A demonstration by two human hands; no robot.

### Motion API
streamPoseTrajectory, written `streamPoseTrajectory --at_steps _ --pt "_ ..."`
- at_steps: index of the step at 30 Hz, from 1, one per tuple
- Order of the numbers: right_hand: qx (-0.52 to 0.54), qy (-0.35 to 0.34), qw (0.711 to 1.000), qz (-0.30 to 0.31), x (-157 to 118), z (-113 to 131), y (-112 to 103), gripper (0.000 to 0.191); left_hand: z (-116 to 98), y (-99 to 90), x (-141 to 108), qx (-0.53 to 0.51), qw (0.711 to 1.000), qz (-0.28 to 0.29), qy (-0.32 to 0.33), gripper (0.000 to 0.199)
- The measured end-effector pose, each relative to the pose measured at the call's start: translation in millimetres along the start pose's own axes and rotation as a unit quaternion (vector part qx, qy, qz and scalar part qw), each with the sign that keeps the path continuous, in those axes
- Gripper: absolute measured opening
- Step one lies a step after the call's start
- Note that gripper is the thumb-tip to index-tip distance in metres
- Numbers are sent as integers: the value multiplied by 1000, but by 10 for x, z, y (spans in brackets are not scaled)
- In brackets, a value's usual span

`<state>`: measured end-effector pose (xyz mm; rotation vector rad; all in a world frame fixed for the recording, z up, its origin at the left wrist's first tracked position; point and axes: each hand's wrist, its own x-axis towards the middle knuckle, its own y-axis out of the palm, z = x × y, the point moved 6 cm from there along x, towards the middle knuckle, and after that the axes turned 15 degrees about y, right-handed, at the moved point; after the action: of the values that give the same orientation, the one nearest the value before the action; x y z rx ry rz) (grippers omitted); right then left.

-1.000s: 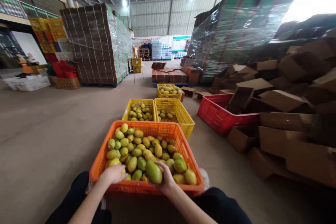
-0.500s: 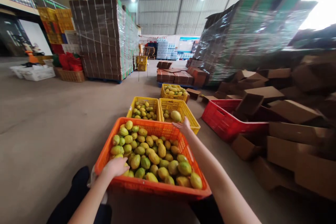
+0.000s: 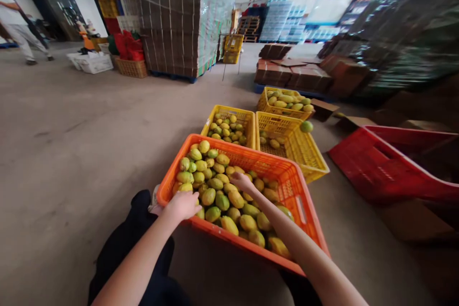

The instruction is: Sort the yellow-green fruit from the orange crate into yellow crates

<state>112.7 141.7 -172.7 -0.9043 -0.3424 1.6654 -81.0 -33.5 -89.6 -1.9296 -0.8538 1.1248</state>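
Note:
A large orange crate [image 3: 301, 201] in front of me is full of yellow-green oval fruits [image 3: 235, 198]. My left hand [image 3: 182, 205] lies over the fruits at its near left corner, with thumb and fingers apart. Stretched into the middle of the crate, my right hand [image 3: 242, 181] has its fingers extended down at the fruits; no lifted fruit shows in it. A left yellow crate [image 3: 211, 126] behind holds many smaller-looking fruits. The right yellow crate [image 3: 310, 155] has a few at its bottom. One green fruit [image 3: 306, 126] shows at its far right rim; whether it rests there I cannot tell.
Another yellow crate [image 3: 274, 110] with fruits stands farther back. To the right is a red crate [image 3: 380, 162] among cardboard boxes [image 3: 416, 220]. Wrapped stacks of cardboard [image 3: 172, 24] stand behind, and a person [image 3: 21, 24] is at the far left.
My right hand has moved from above the right yellow crate back into the orange crate. The large yellow fruit above that yellow crate is gone from there. The view has turned right and down.

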Motion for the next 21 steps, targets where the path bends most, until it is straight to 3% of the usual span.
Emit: streamPoseTrajectory --at_steps 6,11,16,21 --pt "-43 -71 994 67 429 960 744 30 45 -153 -88 -26 999 -26 -26 54" --pt "-19 -90 994 66 494 1473 1082 39 68 -142 -87 -56 997 -5 -50 60" --pt "8 -82 994 68 487 1664 1160 26 101 -67 -61 -39 998 36 -37 58" --pt "83 -69 992 69 309 1656 950 28 179 -64 -38 -22 999 37 -32 54"
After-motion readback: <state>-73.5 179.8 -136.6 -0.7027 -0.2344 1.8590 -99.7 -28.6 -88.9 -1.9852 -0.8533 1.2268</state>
